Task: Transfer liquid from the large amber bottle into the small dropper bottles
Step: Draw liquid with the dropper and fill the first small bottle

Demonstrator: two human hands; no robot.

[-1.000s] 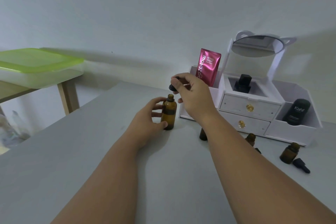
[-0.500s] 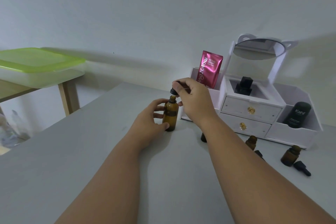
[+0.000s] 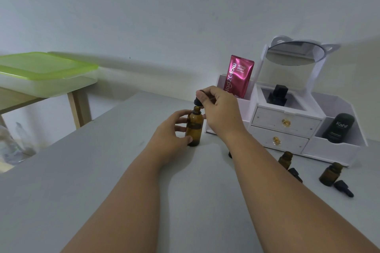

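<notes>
Noted nearest, on table [image 3: 82,181]: small dropper bottles [image 3: 330,174] upright, uncapped. Beyond: large amber bottle [image 3: 194,129] upright, gripped by left hand [image 3: 171,132]; fill level indistinct. Right hand [image 3: 221,110] pinching black dropper cap [image 3: 197,102] just above neck. Rearmost: white organiser [image 3: 287,129] holding pink sachet [image 3: 239,76] marked "…2Glow Retinol Bright", black tube [image 3: 339,127] marked "Kahf".

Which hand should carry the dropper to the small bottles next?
Right. The right hand pinches the dropper at the large amber bottle's mouth, and an open small bottle stands on that side. The left hand grips that bottle, steadying it.
</notes>
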